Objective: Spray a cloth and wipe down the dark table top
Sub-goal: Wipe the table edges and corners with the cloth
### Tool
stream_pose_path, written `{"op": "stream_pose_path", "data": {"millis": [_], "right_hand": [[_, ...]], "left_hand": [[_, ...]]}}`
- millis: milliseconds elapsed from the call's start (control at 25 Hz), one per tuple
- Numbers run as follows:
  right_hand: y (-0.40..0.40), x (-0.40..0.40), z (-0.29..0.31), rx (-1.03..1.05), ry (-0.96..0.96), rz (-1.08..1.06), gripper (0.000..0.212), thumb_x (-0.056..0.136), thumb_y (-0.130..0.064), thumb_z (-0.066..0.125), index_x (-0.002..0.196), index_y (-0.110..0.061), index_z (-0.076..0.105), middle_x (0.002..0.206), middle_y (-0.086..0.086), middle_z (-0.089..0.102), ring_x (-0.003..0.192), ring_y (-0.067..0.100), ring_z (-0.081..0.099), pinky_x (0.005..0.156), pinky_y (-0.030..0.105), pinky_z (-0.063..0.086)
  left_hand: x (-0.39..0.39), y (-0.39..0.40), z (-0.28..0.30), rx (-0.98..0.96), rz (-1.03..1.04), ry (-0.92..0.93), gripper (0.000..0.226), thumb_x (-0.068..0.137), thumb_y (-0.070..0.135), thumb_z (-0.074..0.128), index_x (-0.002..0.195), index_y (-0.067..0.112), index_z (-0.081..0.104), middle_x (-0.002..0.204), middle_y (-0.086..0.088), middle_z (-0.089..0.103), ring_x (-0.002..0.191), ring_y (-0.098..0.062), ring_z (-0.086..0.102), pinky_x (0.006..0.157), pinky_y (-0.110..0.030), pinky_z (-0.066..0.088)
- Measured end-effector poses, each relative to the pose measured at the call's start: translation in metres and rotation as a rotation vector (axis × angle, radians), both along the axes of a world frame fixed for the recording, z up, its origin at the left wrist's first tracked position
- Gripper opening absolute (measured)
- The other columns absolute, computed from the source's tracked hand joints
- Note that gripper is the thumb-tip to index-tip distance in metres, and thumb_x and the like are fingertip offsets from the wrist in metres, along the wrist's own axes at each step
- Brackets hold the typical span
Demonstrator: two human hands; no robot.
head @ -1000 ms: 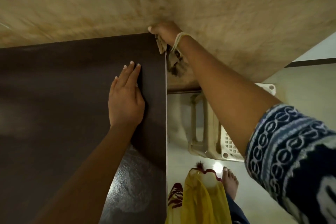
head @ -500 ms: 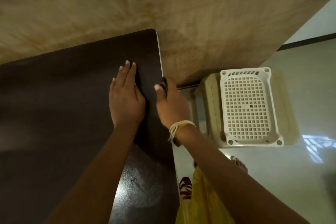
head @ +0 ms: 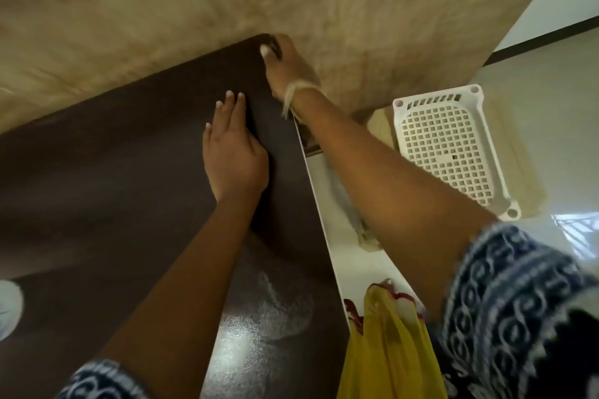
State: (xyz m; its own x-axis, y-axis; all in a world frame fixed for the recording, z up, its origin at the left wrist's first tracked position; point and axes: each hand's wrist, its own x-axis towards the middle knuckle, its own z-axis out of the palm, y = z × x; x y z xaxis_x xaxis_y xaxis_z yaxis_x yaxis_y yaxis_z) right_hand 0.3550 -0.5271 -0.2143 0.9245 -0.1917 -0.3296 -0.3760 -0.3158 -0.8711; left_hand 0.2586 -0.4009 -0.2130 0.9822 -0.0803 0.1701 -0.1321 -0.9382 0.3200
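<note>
Your right hand sits at the far right corner of the dark brown table top, fingers curled over the edge. Only a dark sliver of the cloth shows between thumb and fingers; the rest is hidden inside your grip and blurred, so its colour and shape are hard to make out. A pale thread band circles that wrist. Your left hand lies flat on the table top just beside the right edge, fingers straight and together, holding nothing. A whitish object at the left border is cut off and cannot be identified. On the table's near part one dull, grainy patch catches the light. Beside the table stands one white plastic stool with a grid seat, its legs partly behind your right forearm. One yellow garment hangs below, cut off at the bottom. Two patterned navy sleeves show, both blurred.
</note>
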Motion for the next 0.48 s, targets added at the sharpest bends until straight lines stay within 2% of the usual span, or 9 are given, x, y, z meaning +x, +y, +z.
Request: {"op": "stream_pose_path", "data": {"millis": [120,200,320,400,480], "right_hand": [[0.012,-0.105,-0.007,-0.045,-0.045,0.01,0.051,0.102,-0.045,0.035,0.15,-0.031,0.027,0.141,0.004,0.053,0.121,0.03,0.055,0.094,0.037,0.044],[0.019,-0.187,-0.006,-0.115,-0.023,0.021,0.053,0.102,-0.047,0.033,0.151,-0.036,0.02,0.136,0.006,0.053,0.115,0.029,0.057,0.091,0.037,0.047],[0.028,-0.285,0.012,-0.208,0.044,0.024,0.054,0.1,-0.05,0.029,0.151,-0.044,0.014,0.123,0.004,0.054,0.103,0.025,0.06,0.085,0.043,0.053],[0.029,-0.288,0.016,-0.236,0.024,0.0,0.049,0.1,-0.048,0.029,0.148,-0.04,0.022,0.117,0.002,0.058,0.1,0.024,0.061,0.082,0.041,0.053],[0.028,-0.245,0.009,-0.255,0.006,-0.023,0.041,0.102,-0.044,0.03,0.14,-0.028,0.036,0.112,0.007,0.063,0.101,0.029,0.062,0.08,0.039,0.048]], "left_hand": [[0.0,0.001,-0.001,0.016,0.004,-0.001,0.058,0.092,0.012,0.028,0.149,0.013,0.038,0.157,-0.004,0.032,0.148,-0.02,0.024,0.12,-0.04,0.02],[0.0,0.001,-0.002,0.006,0.002,-0.009,0.057,0.092,0.012,0.029,0.148,0.013,0.039,0.157,-0.003,0.033,0.147,-0.019,0.024,0.12,-0.038,0.019],[-0.003,0.001,-0.003,-0.026,0.01,-0.018,0.053,0.095,0.011,0.031,0.148,0.014,0.039,0.157,-0.003,0.033,0.147,-0.019,0.024,0.121,-0.035,0.016],[-0.008,0.003,-0.004,-0.084,-0.009,-0.021,0.05,0.096,0.01,0.034,0.145,0.013,0.044,0.155,-0.004,0.036,0.147,-0.02,0.025,0.12,-0.034,0.017],[-0.022,0.009,-0.002,-0.173,-0.064,-0.016,0.047,0.096,0.008,0.037,0.141,0.012,0.049,0.152,-0.006,0.041,0.146,-0.021,0.029,0.121,-0.036,0.019]]}}
